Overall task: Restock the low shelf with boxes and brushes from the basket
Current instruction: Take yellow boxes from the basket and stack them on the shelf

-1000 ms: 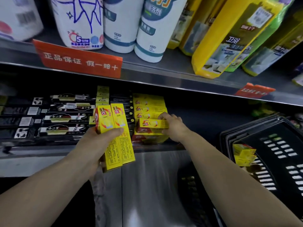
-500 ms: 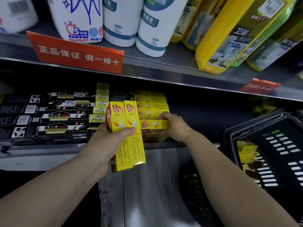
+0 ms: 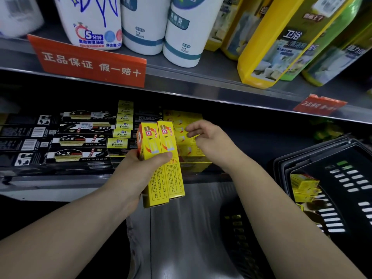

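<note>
My left hand (image 3: pixel 138 170) grips two long yellow boxes (image 3: pixel 163 168) side by side, held upright in front of the low shelf (image 3: pixel 60 178). A stack of the same yellow boxes (image 3: pixel 189 150) lies flat on the shelf just behind them. My right hand (image 3: pixel 209 139) hovers in front of that stack with its fingers loosely spread and holds nothing. At the right stands the black basket (image 3: pixel 342 178), with a few more yellow boxes (image 3: pixel 304 186) inside.
Black boxes (image 3: pixel 78 141) lie stacked at the shelf's left, with small yellow-labelled boxes (image 3: pixel 124 121) between them and the yellow stack. The upper shelf (image 3: pixel 201 77) overhangs, carrying white bottles (image 3: pixel 181 31), yellow packs (image 3: pixel 281 41) and red price tags (image 3: pixel 90 61).
My right hand has let go of the yellow box it pressed onto the stack and lifted up and back, fingers spread. My left hand has brought its two boxes right and a little higher.
</note>
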### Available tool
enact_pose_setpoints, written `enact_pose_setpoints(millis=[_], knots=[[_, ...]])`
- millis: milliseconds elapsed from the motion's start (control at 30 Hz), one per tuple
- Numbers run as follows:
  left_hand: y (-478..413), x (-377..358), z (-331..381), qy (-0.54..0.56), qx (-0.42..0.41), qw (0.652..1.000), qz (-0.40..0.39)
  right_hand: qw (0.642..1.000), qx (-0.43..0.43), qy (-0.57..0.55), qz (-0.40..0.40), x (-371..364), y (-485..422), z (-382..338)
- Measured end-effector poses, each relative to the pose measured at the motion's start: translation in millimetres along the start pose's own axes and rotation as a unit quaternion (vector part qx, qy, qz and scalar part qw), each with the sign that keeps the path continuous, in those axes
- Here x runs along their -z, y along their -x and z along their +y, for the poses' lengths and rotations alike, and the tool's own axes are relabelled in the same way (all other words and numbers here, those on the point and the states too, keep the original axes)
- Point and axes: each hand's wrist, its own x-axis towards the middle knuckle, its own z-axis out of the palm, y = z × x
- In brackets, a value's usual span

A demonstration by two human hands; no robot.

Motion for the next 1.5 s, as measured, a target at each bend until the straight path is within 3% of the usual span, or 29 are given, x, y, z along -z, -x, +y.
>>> enact_pose_setpoints(millis=[100,233,333,400,500,633,700,900,1100,1267,1500], knots=[[2.2,-4.5,0.4,0.017,-0.015,1.000,-0.011,0.981,-0.083,-0.146,-0.091,-14.0,17.9,-9.6],[8.4,-7.5,3.4,0.050,-0.029,0.998,-0.040,0.969,-0.096,-0.153,-0.168,-22.4,38.2,-5.9],[10.6,-8.7,3.5,0.047,-0.030,0.998,-0.043,0.966,-0.095,-0.173,-0.168,-15.3,38.2,-2.7],[9.5,-9.1,2.9,0.033,-0.035,0.999,-0.020,0.974,-0.107,-0.163,-0.111,-5.9,30.6,-1.3],[6.8,-8.3,3.3,0.045,-0.037,0.998,0.006,0.995,-0.048,0.087,0.003,19.0,13.1,6.4],[1.7,-5.7,0.6,0.057,-0.035,0.998,0.022,0.939,0.025,0.342,0.031,44.3,-14.5,30.4],[-1.6,-4.6,-1.1,0.057,-0.037,0.997,0.027,0.922,0.020,0.385,0.023,46.9,-27.2,38.3],[-8.0,-6.3,-5.0,0.040,-0.039,0.998,0.021,0.950,-0.054,0.292,-0.098,33.8,-50.9,54.5],[-14.4,-5.1,-6.3,0.018,-0.039,0.999,0.028,0.971,-0.071,0.189,-0.131,28.7,-52.0,58.1],[-16.6,-5.7,-5.8,0.025,-0.037,0.999,0.030,0.941,-0.052,0.286,-0.171,27.8,-47.9,54.5],[-14.1,-4.7,-5.3,0.032,-0.037,0.999,0.024,0.955,-0.049,0.243,-0.163,28.7,-49.7,53.9]])
